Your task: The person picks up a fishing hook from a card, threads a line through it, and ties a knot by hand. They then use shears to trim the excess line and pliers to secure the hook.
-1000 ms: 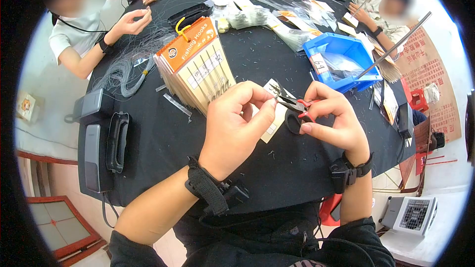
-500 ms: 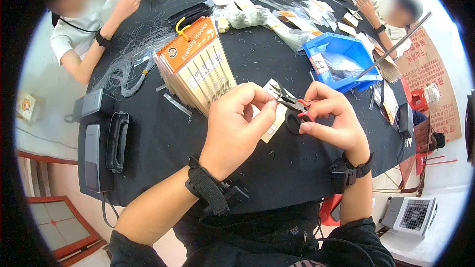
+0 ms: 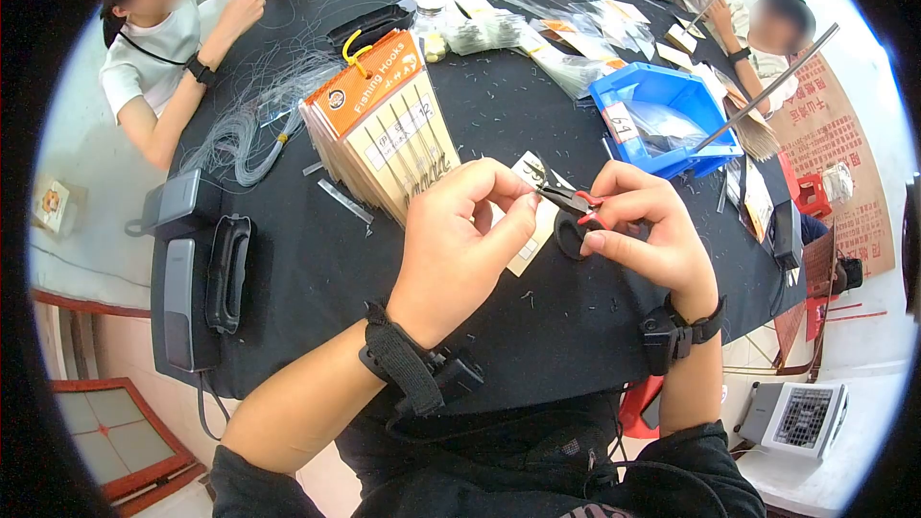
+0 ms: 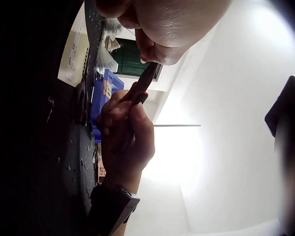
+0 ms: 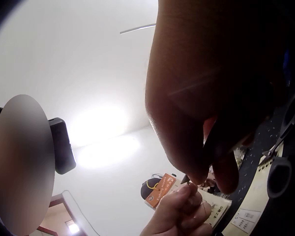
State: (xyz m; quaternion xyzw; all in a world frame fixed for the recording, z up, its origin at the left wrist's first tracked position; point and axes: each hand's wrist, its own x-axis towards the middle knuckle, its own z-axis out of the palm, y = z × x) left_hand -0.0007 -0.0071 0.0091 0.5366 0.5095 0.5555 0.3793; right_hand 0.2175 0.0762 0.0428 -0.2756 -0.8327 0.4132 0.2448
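In the head view the left hand point(image 3: 460, 245) pinches something too small to make out between thumb and index finger. The right hand point(image 3: 657, 230) grips red-handled pliers point(image 3: 574, 200), whose dark tip meets the left fingertips. The left wrist view also has the pliers point(image 4: 146, 77) between the left hand point(image 4: 172, 24) and the right hand point(image 4: 128, 137). Under the hands lies a pale card point(image 3: 524, 257) with dark hooks at its top, and black-handled scissors point(image 3: 568, 238) rest beside it. Seen from the right wrist, the left fingers point(image 5: 179, 211) touch close beneath the right hand point(image 5: 201, 93).
A stack of "Fishing Hooks" cards point(image 3: 369, 101) stands left of the hands. Clear line coils point(image 3: 254, 149) lie beyond it. A blue bin point(image 3: 614, 91) with plastic bags sits at right, a metal rod point(image 3: 767, 91) slanting over it. Two people work across the black table point(image 3: 317, 269).
The pliers' red handles sit slightly closer together, while both hands stay nearly in place. Across the table, the person at left has brought both hands together and the person at right has raised a hand.
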